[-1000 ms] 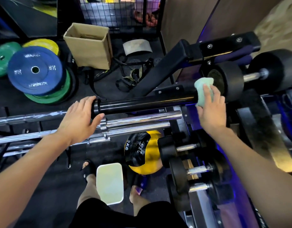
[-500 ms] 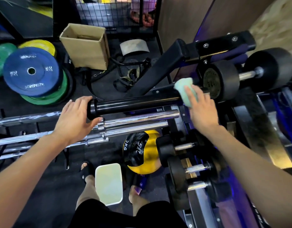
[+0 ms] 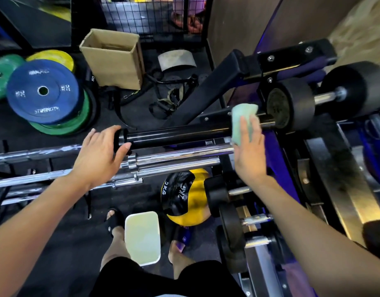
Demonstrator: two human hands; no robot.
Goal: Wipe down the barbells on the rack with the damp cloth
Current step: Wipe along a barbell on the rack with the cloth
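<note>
A black barbell sleeve lies across the middle, with several chrome barbells stacked just below it. My left hand holds the sleeve's left end, fingers over the collar and thumb against its underside. A pale green cloth is draped over the sleeve's right end. My right hand presses it there with straight fingers; its thumb is hidden.
A big black dumbbell sits right beside the cloth. Smaller dumbbells line the rack at lower right. On the floor are a yellow-black medicine ball, a white tub between my feet, stacked weight plates and a cardboard box.
My right hand slid the cloth left along the black sleeve, away from the big dumbbell, and now lies flatter on it. My left hand stays at the sleeve's end.
</note>
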